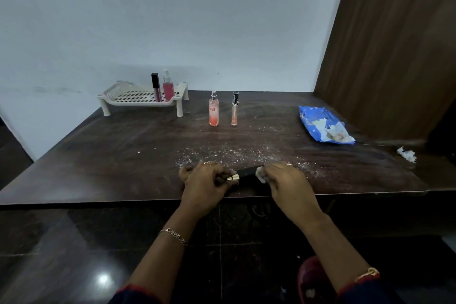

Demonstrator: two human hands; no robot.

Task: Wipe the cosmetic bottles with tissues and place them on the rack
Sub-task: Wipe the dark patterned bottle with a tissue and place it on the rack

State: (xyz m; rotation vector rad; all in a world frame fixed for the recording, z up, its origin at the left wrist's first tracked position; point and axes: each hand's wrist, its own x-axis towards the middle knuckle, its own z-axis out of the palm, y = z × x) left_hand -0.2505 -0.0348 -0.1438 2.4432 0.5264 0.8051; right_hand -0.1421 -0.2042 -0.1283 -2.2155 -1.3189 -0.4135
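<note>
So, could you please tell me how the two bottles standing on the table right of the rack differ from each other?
The spray bottle is wider than the slim tube. The spray bottle ends in a clear spray head, the slim tube in a dark cap. The spray bottle carries an orange label; the slim tube shows none. Both stand upright on the table, apart, with peach-coloured contents.

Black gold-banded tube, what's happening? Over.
Left hand grips black gold-banded tube. Right hand rubs it with crumpled white tissue. Nothing between it and white plastic rack.
</note>
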